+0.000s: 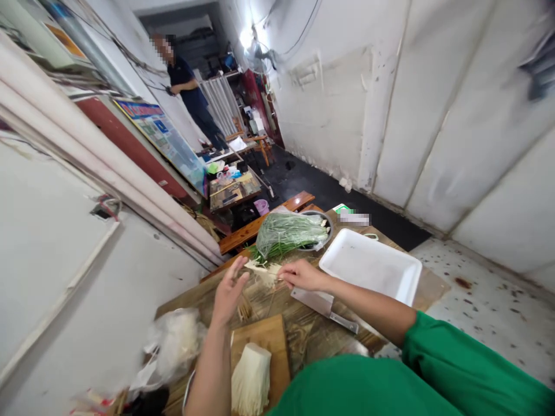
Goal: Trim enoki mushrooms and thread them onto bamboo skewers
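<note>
My right hand (302,274) is closed in a pinch on a thin skewer, whose tip end runs into a flat pale piece of enoki mushroom (269,275). Beside the left end of that piece, my left hand (229,293) is raised with fingers stretched and thumb apart; I cannot tell if it touches. A thick white bunch of enoki (251,378) lies on the wooden cutting board (277,346). Between board and hands is a small bundle of wooden skewers (244,309). Under my right forearm rests a cleaver (318,301), its handle pointing toward me.
A white tray (368,260) stands at the table's right. Behind my hands, bagged green chives (290,231) lean over a metal bowl (328,236). A plastic bag of pale food (177,341) sits at left. A person (191,86) stands at the back, beyond a low table (234,193).
</note>
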Demonstrator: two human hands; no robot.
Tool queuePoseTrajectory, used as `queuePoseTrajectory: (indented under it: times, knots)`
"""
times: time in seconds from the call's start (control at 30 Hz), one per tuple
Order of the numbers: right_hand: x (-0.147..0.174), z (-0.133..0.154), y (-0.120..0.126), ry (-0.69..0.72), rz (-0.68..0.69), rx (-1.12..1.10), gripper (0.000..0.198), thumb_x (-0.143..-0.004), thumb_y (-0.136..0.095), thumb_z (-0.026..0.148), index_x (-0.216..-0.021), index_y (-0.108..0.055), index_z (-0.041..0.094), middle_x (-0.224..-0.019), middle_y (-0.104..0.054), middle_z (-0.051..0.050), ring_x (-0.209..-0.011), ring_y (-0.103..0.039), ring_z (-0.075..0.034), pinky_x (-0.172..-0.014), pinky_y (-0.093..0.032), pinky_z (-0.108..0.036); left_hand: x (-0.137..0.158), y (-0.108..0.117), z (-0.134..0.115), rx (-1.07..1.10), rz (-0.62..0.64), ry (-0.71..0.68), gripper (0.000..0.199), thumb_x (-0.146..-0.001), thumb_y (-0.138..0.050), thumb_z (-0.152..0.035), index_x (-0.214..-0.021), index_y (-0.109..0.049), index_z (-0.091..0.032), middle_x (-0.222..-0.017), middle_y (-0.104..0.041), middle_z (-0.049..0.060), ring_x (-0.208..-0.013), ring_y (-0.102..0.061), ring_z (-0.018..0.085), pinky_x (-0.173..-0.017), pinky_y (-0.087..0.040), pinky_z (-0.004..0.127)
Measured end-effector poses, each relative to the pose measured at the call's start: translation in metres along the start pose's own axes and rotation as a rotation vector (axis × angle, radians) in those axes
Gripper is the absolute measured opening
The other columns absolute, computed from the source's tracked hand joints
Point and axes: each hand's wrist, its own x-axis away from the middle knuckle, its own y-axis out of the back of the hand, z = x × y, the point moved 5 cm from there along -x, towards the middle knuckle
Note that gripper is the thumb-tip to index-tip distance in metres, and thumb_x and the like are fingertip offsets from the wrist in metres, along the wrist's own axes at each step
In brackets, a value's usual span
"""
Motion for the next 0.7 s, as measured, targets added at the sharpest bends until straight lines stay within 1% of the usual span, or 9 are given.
queuePoseTrajectory:
  times: [0.07,0.17,0.27,0.3,0.37,0.43,0.5,0.6,0.7]
  knots:
    - [0.015,0.010,0.009,-0.009,0.008,0.023,0.024,-0.086,-0.047,0.025,-0.087,-0.067,0.012,-0.051,-0.056,0.003,-0.048,-0.048,-0.007,-0.051,-0.037,-0.016,0.001,-0.014,-0.004,0.015,0.139,0.016,0.045,-0.058,-0.072,-0.043,-0.094,-0.068,-0.015,-0.104,-0.067,0.012,-0.102,-0.058,0.026,-0.090,-0.043,0.037]
    - [0.043,0.026,0.021,-0.054,-0.043,0.075,0.029,-0.087,-0.046,0.032,-0.092,-0.067,0.011,-0.053,-0.055,0.002,-0.049,-0.048,-0.007,-0.050,-0.037,-0.016,0.002,-0.032,-0.012,0.051,0.285,0.020,0.039,-0.053,-0.075,-0.042,-0.080,-0.070,-0.013,-0.090,-0.071,0.011,-0.087,-0.062,0.026,-0.079,-0.048,0.036]
    - [0.078,0.043,0.033,-0.113,-0.138,0.136,0.035,-0.086,-0.046,0.037,-0.096,-0.066,0.010,-0.055,-0.057,0.001,-0.049,-0.049,-0.008,-0.050,-0.038,-0.017,0.008,-0.057,-0.023,0.082,0.490,0.013,0.038,-0.051,-0.077,-0.038,-0.079,-0.071,-0.013,-0.078,-0.071,0.009,-0.074,-0.063,0.023,-0.070,-0.050,0.033]
    - [0.091,0.049,0.037,-0.133,-0.171,0.158,0.036,-0.086,-0.047,0.038,-0.097,-0.066,0.010,-0.056,-0.057,0.001,-0.050,-0.049,-0.008,-0.050,-0.038,-0.017,0.012,-0.067,-0.027,0.082,0.582,0.002,0.039,-0.052,-0.077,-0.037,-0.082,-0.071,-0.013,-0.079,-0.071,0.009,-0.073,-0.063,0.023,-0.069,-0.050,0.032]
    - [0.118,0.063,0.046,-0.174,-0.237,0.204,0.036,-0.085,-0.049,0.038,-0.096,-0.067,0.010,-0.059,-0.059,0.000,-0.050,-0.051,-0.008,-0.051,-0.039,-0.017,0.023,-0.089,-0.037,0.075,0.773,-0.046,0.038,-0.055,-0.076,-0.036,-0.085,-0.072,-0.014,-0.085,-0.072,0.010,-0.081,-0.063,0.024,-0.074,-0.049,0.032]
    - [0.149,0.079,0.056,-0.220,-0.306,0.256,0.034,-0.084,-0.052,0.036,-0.096,-0.068,0.009,-0.059,-0.061,-0.001,-0.051,-0.053,-0.009,-0.052,-0.040,-0.017,0.034,-0.113,-0.044,0.068,0.915,-0.101,0.036,-0.057,-0.075,-0.036,-0.085,-0.072,-0.014,-0.091,-0.071,0.010,-0.088,-0.062,0.025,-0.078,-0.048,0.032]
    - [0.183,0.098,0.065,-0.269,-0.375,0.358,0.029,-0.081,-0.056,0.032,-0.098,-0.067,0.011,-0.060,-0.062,0.000,-0.053,-0.054,-0.009,-0.054,-0.041,-0.017,0.042,-0.137,-0.049,0.081,0.972,-0.112,0.037,-0.058,-0.074,-0.038,-0.086,-0.072,-0.014,-0.088,-0.072,0.009,-0.083,-0.063,0.024,-0.075,-0.049,0.032]
    - [0.242,0.130,0.076,-0.357,-0.509,0.536,0.025,-0.080,-0.058,0.028,-0.097,-0.068,0.014,-0.061,-0.063,0.000,-0.056,-0.055,-0.010,-0.057,-0.041,-0.018,0.059,-0.175,-0.059,0.170,1.029,-0.071,0.042,-0.059,-0.074,-0.040,-0.091,-0.071,-0.014,-0.081,-0.072,0.007,-0.074,-0.063,0.022,-0.072,-0.050,0.032]
    - [0.303,0.159,0.072,-0.438,-0.665,0.613,0.025,-0.083,-0.053,0.029,-0.095,-0.069,0.013,-0.058,-0.061,-0.001,-0.054,-0.055,-0.010,-0.055,-0.041,-0.018,0.093,-0.207,-0.077,0.214,1.217,-0.070,0.041,-0.058,-0.074,-0.040,-0.089,-0.071,-0.014,-0.082,-0.072,0.007,-0.081,-0.064,0.025,-0.080,-0.049,0.037]
